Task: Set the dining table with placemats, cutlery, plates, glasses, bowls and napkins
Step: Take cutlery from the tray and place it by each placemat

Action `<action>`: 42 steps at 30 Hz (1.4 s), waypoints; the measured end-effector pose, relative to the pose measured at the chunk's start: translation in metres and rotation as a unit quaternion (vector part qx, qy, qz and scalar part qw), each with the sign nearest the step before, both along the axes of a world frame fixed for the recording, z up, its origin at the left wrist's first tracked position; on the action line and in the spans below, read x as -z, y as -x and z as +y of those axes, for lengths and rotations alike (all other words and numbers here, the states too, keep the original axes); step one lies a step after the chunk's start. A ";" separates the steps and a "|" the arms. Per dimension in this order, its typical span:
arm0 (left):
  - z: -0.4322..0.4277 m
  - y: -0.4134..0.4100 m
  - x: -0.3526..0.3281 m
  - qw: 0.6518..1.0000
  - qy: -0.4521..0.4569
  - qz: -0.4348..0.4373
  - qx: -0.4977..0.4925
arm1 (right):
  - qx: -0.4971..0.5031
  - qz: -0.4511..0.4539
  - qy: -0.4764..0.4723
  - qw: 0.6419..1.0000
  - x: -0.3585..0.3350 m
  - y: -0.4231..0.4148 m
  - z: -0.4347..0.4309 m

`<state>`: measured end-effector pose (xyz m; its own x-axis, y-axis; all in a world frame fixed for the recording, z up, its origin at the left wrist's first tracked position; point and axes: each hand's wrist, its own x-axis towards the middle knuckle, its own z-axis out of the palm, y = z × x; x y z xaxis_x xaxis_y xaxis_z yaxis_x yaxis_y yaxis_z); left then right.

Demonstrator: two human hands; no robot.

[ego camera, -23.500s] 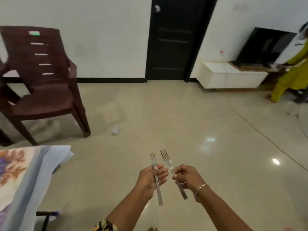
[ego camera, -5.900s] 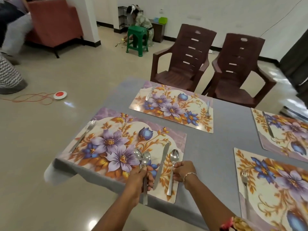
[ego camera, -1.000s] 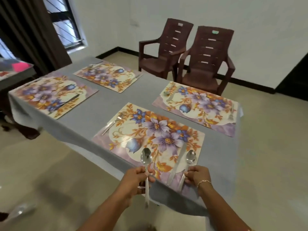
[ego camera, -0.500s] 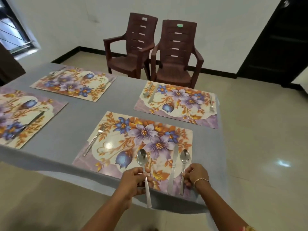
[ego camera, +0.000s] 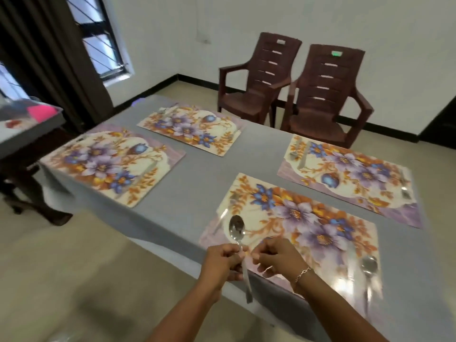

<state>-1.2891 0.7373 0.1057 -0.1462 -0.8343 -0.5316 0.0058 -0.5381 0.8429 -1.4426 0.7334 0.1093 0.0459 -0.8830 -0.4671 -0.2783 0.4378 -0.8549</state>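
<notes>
Four placemats (ego camera: pixel 291 225) on table (ego camera: pixel 195 183)

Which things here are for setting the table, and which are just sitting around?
For the job:
- spoon held in the left hand, with the right hand at its handle
- four flowery placemats, like the near one
- spoon and knife already laid on it
- grey table

Just there:
- two brown chairs
- side table with pink thing
- dark curtain

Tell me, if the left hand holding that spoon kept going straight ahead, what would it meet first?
Probably the near placemat: the left hand points the spoon up over its left end. Its height above the mat is unclear.
</notes>
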 end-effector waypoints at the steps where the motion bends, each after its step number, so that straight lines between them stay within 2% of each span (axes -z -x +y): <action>1: -0.006 -0.021 -0.001 1.000 0.013 0.003 0.004 | -0.013 -0.018 -0.006 1.000 -0.001 -0.026 -0.007; 7: -0.032 -0.137 -0.002 0.997 0.076 0.004 -0.008 | -0.031 -0.136 -0.043 0.989 -0.001 -0.155 -0.044; 10: -0.045 -0.187 -0.004 0.995 0.094 -0.005 -0.018 | -0.044 -0.134 -0.035 0.989 -0.003 -0.208 -0.063; 14: -0.075 -0.237 -0.001 0.990 0.116 -0.064 -0.036 | 0.005 -0.158 -0.052 0.986 -0.004 -0.253 -0.091; 18: -0.112 -0.282 0.007 0.978 0.145 -0.141 -0.043 | 0.064 -0.127 -0.065 0.988 -0.002 -0.279 -0.141; 26: -0.197 -0.349 0.009 0.969 0.147 -0.198 0.003 | 0.173 -0.070 -0.104 0.977 0.038 -0.310 -0.235; 29: -0.228 -0.361 0.010 0.967 0.146 -0.206 0.028 | 0.201 -0.049 -0.120 0.971 0.052 -0.317 -0.253; 34: -0.265 -0.369 0.016 0.968 0.143 -0.200 0.055 | 0.215 0.034 -0.141 0.966 0.068 -0.325 -0.267; 42: -0.298 -0.373 0.039 0.973 0.095 -0.173 0.122 | 0.206 0.109 -0.166 0.958 0.071 -0.328 -0.276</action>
